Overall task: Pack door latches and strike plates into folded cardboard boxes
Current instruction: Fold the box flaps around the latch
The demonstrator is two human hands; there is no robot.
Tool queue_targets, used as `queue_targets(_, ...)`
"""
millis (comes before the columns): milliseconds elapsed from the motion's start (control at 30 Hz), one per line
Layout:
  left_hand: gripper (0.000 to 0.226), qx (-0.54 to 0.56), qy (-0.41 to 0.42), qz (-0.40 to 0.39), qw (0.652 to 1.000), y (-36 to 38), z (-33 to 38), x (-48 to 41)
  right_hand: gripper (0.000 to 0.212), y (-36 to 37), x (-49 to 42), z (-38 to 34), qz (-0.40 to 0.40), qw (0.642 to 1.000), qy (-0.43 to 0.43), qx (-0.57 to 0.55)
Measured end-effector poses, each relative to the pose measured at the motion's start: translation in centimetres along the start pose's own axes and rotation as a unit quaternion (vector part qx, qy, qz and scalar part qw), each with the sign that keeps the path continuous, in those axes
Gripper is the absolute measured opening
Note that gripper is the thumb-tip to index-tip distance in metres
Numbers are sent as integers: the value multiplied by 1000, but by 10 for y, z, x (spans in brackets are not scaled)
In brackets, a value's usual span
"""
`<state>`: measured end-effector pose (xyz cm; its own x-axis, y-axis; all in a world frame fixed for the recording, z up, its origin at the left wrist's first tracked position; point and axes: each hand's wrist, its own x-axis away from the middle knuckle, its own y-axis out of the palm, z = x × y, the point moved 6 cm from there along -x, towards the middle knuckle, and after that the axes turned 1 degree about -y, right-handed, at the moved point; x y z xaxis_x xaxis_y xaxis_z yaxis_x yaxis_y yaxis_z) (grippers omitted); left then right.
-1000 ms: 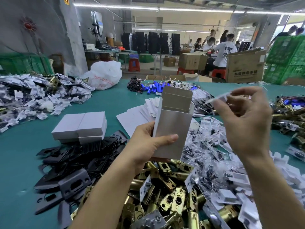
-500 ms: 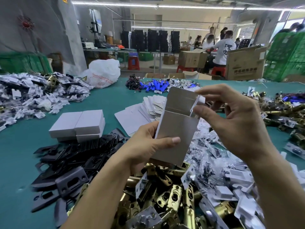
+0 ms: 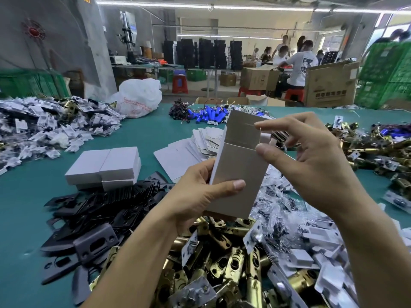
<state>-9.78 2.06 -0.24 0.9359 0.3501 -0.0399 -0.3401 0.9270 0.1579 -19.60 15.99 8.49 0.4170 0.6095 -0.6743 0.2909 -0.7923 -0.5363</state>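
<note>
Fingers of the left hand (image 3: 200, 196) are curled round the lower half of a cardboard box (image 3: 240, 174), the thumb (image 3: 233, 185) laid across its near face and the rest hidden behind it. The box is held up over the table (image 3: 33, 207), well above the parts. Its long axis runs up and away from the person, leaning a little to the right, with the open mouth and the raised flap at the far end.

The right hand (image 3: 311, 165) is the one nearer that mouth. Its index fingertip (image 3: 259, 125) touches the flap and its thumb sits on the box's right edge just below; the other fingers hang loosely curled. A pale slip shows just behind the thumb, but I cannot tell whether the hand grips it.

Whatever goes in next probably has to enter from the far, upper right, along the box's length, so the right hand looks placed to feed it while the left steadies.

Brass latches (image 3: 233, 263) lie heaped directly beneath both hands, black strike plates (image 3: 106, 210) to the left, closed boxes (image 3: 104, 165) further left.
</note>
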Motion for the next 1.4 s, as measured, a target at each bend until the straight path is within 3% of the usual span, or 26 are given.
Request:
queue_targets(100,46,-9,3,2,1000,0,0,0,27,0,-1,-1,1,1000,4,24)
queue_targets(267,54,-4,13,9,1000,1,2,0,11,-11,-2,-3,77,995,11,-59)
queue_targets(500,56,-4,17,-1,1000,4,5,1,11,-2,0,-20,48,998,-50,-6)
queue_targets(667,48,6,8,8,1000,10,2,2,12,2,0,-39,52,990,-108,-76)
queue_targets(800,42,71,10,-34,997,25,0,2,11,5,0,-51,57,985,-117,-118)
queue_targets(1100,41,37,9,18,999,17,-4,0,5,2,1,-52,85,988,-111,67)
queue_targets(1400,34,-29,39,76,996,13,-4,-3,15,0,5,-36,159,977,13,144)
